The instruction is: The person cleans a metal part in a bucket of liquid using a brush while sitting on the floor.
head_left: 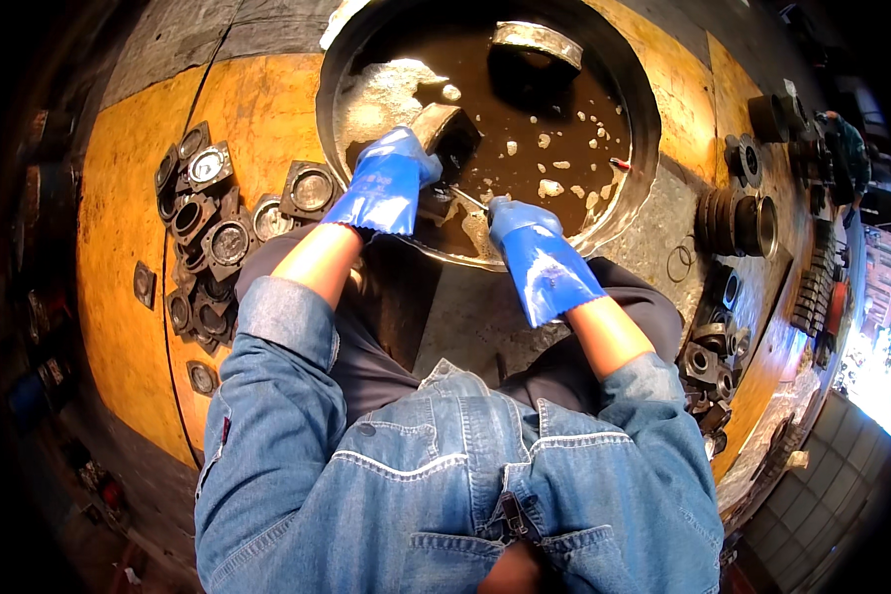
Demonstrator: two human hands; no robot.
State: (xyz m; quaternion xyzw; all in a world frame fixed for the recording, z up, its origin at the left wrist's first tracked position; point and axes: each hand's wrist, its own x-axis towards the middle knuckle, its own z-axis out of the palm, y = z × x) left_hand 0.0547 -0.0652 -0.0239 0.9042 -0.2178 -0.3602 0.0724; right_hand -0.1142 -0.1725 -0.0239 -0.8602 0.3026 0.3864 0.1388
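Observation:
A wide black basin (646, 99) of murky brown liquid with foam stands before me. Inside its near left part, my left hand (381, 183), in a blue rubber glove, is closed on a dark, wet metal part (455, 141) with a pale upper face. My right hand (537, 255), gloved alike, is closed round a thin metal rod-like tool (469, 199). The tool points left, toward the lower side of that part; whether its tip touches cannot be made out. A larger metal part with a curved, shiny rim (540, 42) sits in the liquid at the far side.
Left of the basin, several greasy square flanged parts (208, 233) lie heaped on yellow boards (119, 223). To the right are stacked metal rings (733, 220) and more dark parts (708, 361). A small red-tipped object (620, 164) is at the basin's right inner side.

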